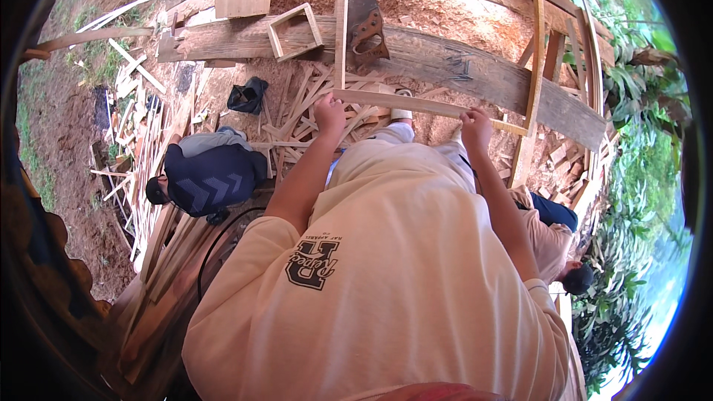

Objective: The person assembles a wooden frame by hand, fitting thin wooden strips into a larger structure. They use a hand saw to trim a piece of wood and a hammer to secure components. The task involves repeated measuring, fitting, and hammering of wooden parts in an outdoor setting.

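Note:
My left hand (329,113) and my right hand (475,128) both grip a long thin wooden slat (416,105) that I hold crosswise in front of me. The left hand closes around its left end, and the right hand pinches it further right. Past my right hand, the slat's end reaches an upright wooden strip (533,67). Below the slat I see my cream shirt, light trousers and one shoe (401,113). Just beyond the slat a wide weathered plank (460,70) runs across.
A hand saw (365,22) and a small square wooden frame (295,30) rest on the plank. Wood offcuts (297,122) and sawdust cover the ground, near a black bag (247,94). One person in a dark top (212,178) crouches at left, another (553,238) at right.

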Demonstrator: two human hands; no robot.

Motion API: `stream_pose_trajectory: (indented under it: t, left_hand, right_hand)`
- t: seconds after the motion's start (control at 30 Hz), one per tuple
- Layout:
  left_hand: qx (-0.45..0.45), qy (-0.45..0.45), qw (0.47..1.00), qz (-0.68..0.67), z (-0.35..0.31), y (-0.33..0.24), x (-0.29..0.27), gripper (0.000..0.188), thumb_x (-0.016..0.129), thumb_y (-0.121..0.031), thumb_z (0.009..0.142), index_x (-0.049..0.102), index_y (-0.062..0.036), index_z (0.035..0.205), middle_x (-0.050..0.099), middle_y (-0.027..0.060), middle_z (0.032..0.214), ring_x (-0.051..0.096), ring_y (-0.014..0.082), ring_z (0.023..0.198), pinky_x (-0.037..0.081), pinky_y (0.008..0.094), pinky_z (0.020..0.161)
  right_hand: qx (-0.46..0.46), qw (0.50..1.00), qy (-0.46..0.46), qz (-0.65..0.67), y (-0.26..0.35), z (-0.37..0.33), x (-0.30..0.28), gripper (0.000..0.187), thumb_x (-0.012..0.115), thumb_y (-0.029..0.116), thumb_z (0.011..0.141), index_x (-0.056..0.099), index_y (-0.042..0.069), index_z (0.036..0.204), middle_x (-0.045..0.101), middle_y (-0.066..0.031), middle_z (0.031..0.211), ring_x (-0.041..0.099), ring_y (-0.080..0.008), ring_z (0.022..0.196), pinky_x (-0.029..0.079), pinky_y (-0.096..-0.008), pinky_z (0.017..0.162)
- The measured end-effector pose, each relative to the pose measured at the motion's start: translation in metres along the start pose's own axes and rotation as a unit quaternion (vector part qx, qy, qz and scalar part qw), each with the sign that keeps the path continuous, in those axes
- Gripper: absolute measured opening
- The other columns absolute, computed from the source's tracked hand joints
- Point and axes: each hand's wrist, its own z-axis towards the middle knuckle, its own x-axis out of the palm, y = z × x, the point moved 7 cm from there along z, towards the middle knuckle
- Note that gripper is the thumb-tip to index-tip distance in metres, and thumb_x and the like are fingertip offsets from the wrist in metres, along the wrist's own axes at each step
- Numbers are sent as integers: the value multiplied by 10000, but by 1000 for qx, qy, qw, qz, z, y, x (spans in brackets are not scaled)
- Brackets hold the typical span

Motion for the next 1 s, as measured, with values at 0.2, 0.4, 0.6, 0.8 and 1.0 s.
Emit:
stream_pose_trajectory:
  t: [0.2, 0.4, 0.6, 0.8, 1.0]
  left_hand:
    - [-22, -4, 998, -57, 5, -4, -7, 201, 775, -132, 857, 724, 0, 999, 743, 126, 886, 718, 276, 830, 571, 402, 799]
    - [2, 5, 1000, -19, 9, -11, -11, 191, 797, -148, 845, 725, -3, 946, 739, 139, 854, 713, 278, 795, 565, 397, 767]
    - [-14, -10, 1000, 3, 9, -16, -11, 178, 803, -145, 842, 721, 0, 905, 743, 137, 860, 714, 275, 792, 562, 392, 765]
    - [-53, 27, 998, -27, 16, -7, -10, 202, 808, -158, 844, 721, 4, 927, 750, 144, 866, 719, 272, 791, 562, 388, 769]
    - [-20, 39, 999, 0, 24, 0, -6, 239, 814, -193, 841, 715, 9, 924, 744, 142, 863, 716, 285, 810, 560, 399, 775]
  right_hand:
    - [-2, 1000, 5, -21, 2, -10, -2, 198, 737, 181, 877, 782, -6, 923, 683, -209, 1299, 653, -387, 1173, 498, -458, 1014]
    - [7, 1000, 13, -5, -3, -9, -1, 211, 723, 199, 883, 786, 8, 944, 679, -204, 1312, 655, -388, 1178, 499, -458, 1015]
    - [16, 999, 34, 3, -3, -10, -3, 215, 726, 207, 880, 788, 20, 967, 674, -187, 1338, 659, -382, 1188, 497, -444, 1028]
    - [58, 995, 44, 63, -21, -6, 5, 236, 740, 224, 894, 789, 31, 1020, 657, -163, 1380, 642, -366, 1243, 479, -422, 1059]
    - [124, 973, 61, 186, -41, -7, 14, 210, 715, 167, 946, 757, -37, 969, 626, -140, 1446, 660, -190, 1120, 510, -324, 884]
